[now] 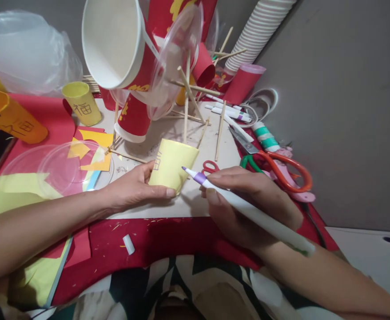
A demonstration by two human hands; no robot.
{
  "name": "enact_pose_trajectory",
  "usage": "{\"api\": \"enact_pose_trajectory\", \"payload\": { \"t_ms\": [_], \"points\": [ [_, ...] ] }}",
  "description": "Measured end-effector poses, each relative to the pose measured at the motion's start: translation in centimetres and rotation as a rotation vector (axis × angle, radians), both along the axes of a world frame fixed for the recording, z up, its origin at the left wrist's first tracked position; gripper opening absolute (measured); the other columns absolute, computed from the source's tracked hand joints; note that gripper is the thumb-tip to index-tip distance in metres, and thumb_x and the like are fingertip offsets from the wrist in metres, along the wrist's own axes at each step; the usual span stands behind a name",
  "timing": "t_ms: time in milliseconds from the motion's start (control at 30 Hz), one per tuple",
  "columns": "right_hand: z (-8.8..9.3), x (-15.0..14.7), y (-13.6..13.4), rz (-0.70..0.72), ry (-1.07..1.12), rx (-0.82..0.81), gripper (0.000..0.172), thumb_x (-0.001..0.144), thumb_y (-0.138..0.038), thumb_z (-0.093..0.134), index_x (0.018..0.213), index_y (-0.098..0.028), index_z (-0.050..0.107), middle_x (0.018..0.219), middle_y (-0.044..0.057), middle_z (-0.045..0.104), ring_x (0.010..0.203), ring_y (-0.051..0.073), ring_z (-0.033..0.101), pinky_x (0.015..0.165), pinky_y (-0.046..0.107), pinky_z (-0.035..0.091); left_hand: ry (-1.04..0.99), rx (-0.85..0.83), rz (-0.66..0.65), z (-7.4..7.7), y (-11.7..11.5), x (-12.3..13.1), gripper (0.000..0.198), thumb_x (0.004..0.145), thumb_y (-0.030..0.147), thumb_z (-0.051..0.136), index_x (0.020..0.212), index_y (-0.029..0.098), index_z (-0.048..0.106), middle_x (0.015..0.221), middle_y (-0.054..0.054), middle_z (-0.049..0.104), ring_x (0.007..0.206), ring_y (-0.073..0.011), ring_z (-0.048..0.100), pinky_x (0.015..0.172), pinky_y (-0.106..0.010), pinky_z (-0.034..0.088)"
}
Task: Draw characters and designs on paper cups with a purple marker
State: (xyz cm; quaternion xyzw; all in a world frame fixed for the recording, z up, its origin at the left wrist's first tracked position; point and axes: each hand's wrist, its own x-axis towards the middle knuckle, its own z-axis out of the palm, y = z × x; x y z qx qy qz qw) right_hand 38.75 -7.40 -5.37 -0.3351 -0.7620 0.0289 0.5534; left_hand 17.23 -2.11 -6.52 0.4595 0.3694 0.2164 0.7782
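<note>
Pale-yellow cup [175, 162], tilted over a white board [231, 151], is clasped in the left hand [137, 184], partial inked strokes showing; the right hand [258, 189] grips a purple-banded marker [248, 207]. Nearby, a yellow tube [81, 100] and orange tube [13, 116] read "福."

As for the pale yellow cup [178, 164]: leaning to the right near the middle of the view, wider rim uppermost, narrowing toward the base. Resting in the grip of the left hand [130, 186], being pinned low by the thumb. Bearing dark, boxy pen strokes near the left edge, while staying plain across the rest of the visible side. As for the marker [251, 208]: slanting down and rightward through the fingers of the right hand [261, 189]. Showing a white barrel, a purple band behind the uncapped, dark purplish tip, and a greenish patch toward the rear. Pointing at the plain side, overlapping it in view, possibly touching.
</note>
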Motion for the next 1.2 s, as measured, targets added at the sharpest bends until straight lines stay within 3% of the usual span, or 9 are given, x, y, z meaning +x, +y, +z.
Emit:
{"api": "enact_pose_trajectory", "payload": {
  "t_ms": [300,467,733,900,1200],
  "points": [
    [-0.6,-0.4,0.1,-0.039,-0.001,-0.012,0.021,0.09,-0.012,0.067,0.107,-0.025,0.066,0.079,0.003,0.075,0.064,0.017,0.073,0.053,0.029,0.06,0.024,0.023,-0.023,0.3,0.3,0.1,0.06,0.068,0.035,0.096,0.117,0.018,0.068,0.12,-0.006,0.077,0.101,-0.0203,0.069,0.091,-0.029,0.052],
    [-0.2,-0.6,0.0,-0.06,-0.073,-0.032,0.03,0.089,-0.01,0.066,0.11,-0.031,0.065,0.081,0.002,0.075,0.065,0.02,0.072,0.053,0.034,0.062,0.054,0.075,-0.046,0.4,0.3,0.0,0.058,0.071,0.037,0.094,0.119,0.019,0.067,0.122,-0.006,0.077,0.108,-0.023,0.069,0.094,-0.029,0.052],
    [0.2,-0.6,0.6,-0.058,-0.078,0.009,0.03,0.088,-0.009,0.07,0.108,-0.03,0.066,0.08,0.001,0.074,0.064,0.02,0.073,0.052,0.032,0.062,0.026,0.077,-0.069,0.5,0.4,0.0,0.055,0.073,0.033,0.093,0.119,0.02,0.067,0.112,-0.001,0.077,0.106,-0.0211,0.07,0.09,-0.027,0.052],
    [-0.4,-0.8,0.9,-0.071,-0.034,0.084,0.03,0.084,-0.008,0.071,0.108,-0.025,0.066,0.078,0.001,0.074,0.062,0.018,0.073,0.051,0.029,0.061,0.052,0.088,-0.061,0.5,0.3,-0.1,0.059,0.073,0.036,0.092,0.125,0.021,0.067,0.12,-0.003,0.076,0.109,-0.0232,0.069,0.092,-0.028,0.052],
    [-0.4,-0.6,1.2,-0.079,-0.061,0.064,0.028,0.086,-0.013,0.069,0.11,-0.027,0.067,0.078,0.001,0.075,0.063,0.018,0.072,0.051,0.03,0.059,0.081,0.147,-0.061,0.5,0.4,0.1,0.059,0.074,0.041,0.091,0.124,0.019,0.068,0.121,-0.005,0.075,0.11,-0.0254,0.068,0.096,-0.032,0.051]
  ]
}}
